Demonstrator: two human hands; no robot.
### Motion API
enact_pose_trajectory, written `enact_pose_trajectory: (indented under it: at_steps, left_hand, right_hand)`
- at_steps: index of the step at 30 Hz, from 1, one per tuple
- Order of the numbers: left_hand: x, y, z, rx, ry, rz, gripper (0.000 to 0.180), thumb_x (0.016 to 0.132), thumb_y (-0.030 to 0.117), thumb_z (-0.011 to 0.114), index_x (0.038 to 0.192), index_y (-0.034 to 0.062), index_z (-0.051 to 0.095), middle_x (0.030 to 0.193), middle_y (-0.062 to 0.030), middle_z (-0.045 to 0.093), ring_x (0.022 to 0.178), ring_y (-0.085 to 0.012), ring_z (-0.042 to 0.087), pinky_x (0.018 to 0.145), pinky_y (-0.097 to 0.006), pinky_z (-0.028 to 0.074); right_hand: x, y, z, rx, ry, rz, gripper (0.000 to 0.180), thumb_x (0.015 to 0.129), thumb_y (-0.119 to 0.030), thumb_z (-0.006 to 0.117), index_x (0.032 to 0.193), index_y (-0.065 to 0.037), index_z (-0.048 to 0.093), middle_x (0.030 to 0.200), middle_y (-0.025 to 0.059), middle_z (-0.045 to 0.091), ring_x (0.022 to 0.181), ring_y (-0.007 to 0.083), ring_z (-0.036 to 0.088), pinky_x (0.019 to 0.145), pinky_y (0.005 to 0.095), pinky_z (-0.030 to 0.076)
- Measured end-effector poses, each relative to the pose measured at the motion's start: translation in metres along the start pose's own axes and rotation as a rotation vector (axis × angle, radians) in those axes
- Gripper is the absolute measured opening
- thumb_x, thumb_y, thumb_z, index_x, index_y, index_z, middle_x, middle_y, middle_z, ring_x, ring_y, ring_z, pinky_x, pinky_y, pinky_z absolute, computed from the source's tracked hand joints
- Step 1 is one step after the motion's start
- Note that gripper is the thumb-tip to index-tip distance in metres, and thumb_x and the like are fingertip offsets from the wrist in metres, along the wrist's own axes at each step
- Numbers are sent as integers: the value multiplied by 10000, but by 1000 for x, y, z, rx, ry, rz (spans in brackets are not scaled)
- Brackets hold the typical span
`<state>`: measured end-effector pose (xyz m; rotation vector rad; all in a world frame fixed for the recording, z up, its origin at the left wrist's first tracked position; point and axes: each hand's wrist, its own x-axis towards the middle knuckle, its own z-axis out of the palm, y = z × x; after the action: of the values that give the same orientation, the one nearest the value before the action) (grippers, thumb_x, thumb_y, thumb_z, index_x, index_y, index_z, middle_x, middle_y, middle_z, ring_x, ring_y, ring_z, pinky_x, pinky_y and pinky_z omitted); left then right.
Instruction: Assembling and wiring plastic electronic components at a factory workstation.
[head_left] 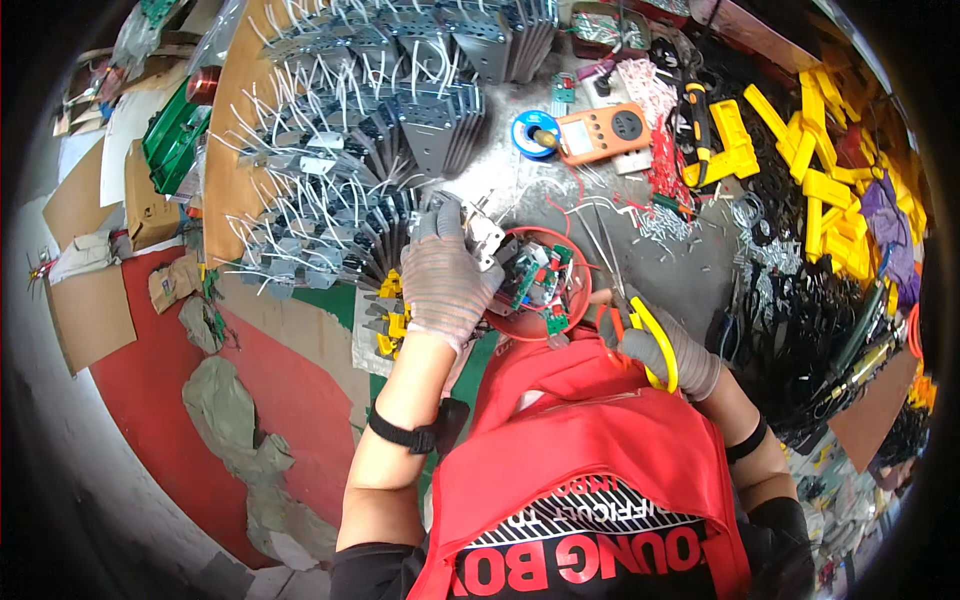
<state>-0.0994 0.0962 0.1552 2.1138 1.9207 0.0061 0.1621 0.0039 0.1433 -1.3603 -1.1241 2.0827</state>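
My left hand (446, 272), in a grey striped glove, is closed around a small silver metal bracket (486, 238) at the edge of a stack of brackets. Just to its right sits a round red bowl (583, 308) with small green circuit boards (556, 268) inside. My right hand (692, 362), gloved too, is closed on pliers with yellow and orange handles (664, 340). It is low, close to the red apron (590, 440) and right of the bowl. The pliers' slim silver jaws point up and away from me; my fingers partly hide the grip.
Rows of metal brackets with white wires (435, 130) fill the back left. An orange meter (605, 133) and a blue solder spool (534, 134) lie behind the bowl. Yellow plastic parts (830, 200) and black parts (770, 290) pile at right, near loose screws (662, 224).
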Motion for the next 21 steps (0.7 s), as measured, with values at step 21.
enact_pose_trajectory:
  at_steps: [21]
  left_hand:
    - [-13, 65, 14, -287, -237, 21, 568, 597, 241, 768, 1028, -45, 533, 902, -241, 625, 861, -398, 613, 758, -432, 489]
  right_hand:
    - [-19, 7, 2, 115, 127, -20, 434, 978, -419, 465, 1077, -9, 570, 711, -3, 499, 654, 84, 457, 616, 252, 393]
